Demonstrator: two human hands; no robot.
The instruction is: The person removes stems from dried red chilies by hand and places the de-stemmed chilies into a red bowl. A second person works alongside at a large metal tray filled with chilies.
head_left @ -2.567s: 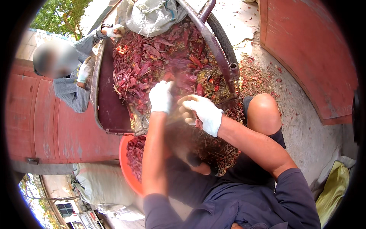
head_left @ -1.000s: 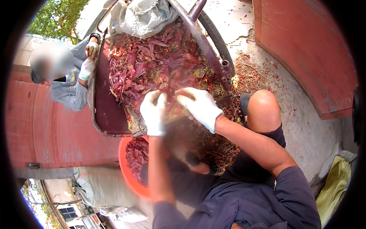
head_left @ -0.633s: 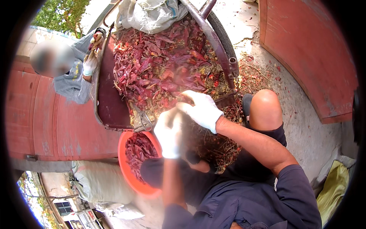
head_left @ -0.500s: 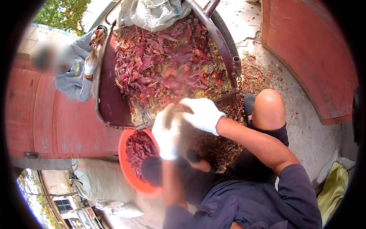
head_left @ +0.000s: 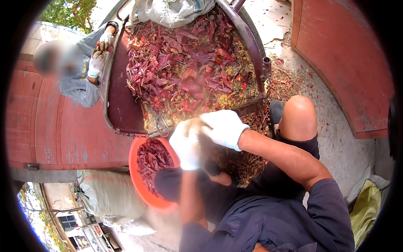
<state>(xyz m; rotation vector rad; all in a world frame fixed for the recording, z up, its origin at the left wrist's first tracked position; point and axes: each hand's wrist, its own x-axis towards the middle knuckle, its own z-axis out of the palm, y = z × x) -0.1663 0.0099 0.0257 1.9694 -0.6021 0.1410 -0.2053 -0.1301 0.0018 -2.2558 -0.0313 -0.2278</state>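
Both my hands wear white gloves and meet in front of the near edge of a dark red metal cart bed (head_left: 124,111). My left hand (head_left: 184,145) is closed, its fingers blurred, against the fingertips of my right hand (head_left: 224,129), which is closed in a pinch. Whatever lies between them is hidden. Beyond them, dried red chili peppers (head_left: 168,63) are heaped in the cart, with loose yellow seeds (head_left: 228,100) among them. Below and left of my left hand, an orange-red tub (head_left: 133,164) holds more dried chilies (head_left: 152,161).
Across the cart's left side, a co-worker's gloved hands (head_left: 96,62) hold something reddish. A whitish woven sack (head_left: 176,12) lies on the heap's far end. Stems and scraps (head_left: 252,161) litter the ground by my legs. A full sack (head_left: 109,191) lies left of the tub; red metal doors (head_left: 344,63) flank the cart.
My hands have come closer together, and the reddish bit that showed between them is out of sight. The co-worker's hands have moved together at the cart's side. The view has shifted slightly.
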